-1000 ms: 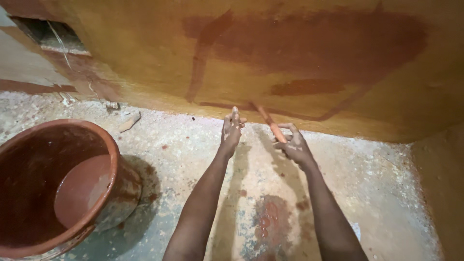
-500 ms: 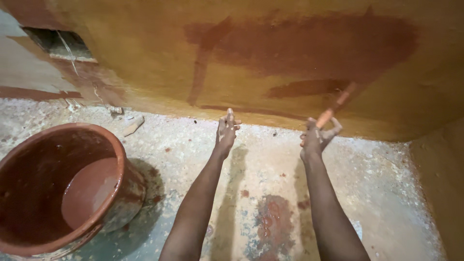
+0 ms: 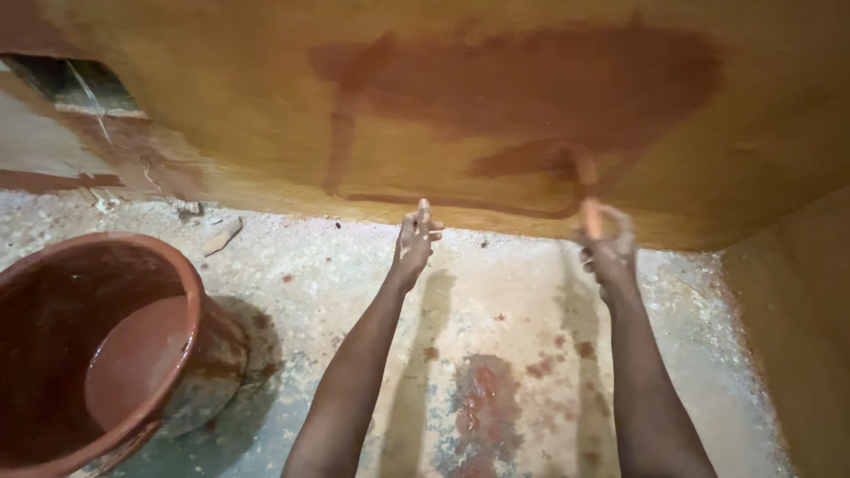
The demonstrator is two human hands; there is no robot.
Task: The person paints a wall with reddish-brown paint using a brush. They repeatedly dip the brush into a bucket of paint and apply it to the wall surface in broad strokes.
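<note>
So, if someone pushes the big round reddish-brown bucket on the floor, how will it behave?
The big round reddish-brown bucket probably feels heavy: reddish liquid fills its bottom. It already sits tilted, so a push may slop liquid. Its wet, smeared rim looks slippery.

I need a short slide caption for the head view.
Right hand holds a brush on the ochre wall; left hand open; bucket nearby.

Bare room under renovation: ochre wall half-coated, red paint patch, splattered concrete floor, paint bucket.
</note>
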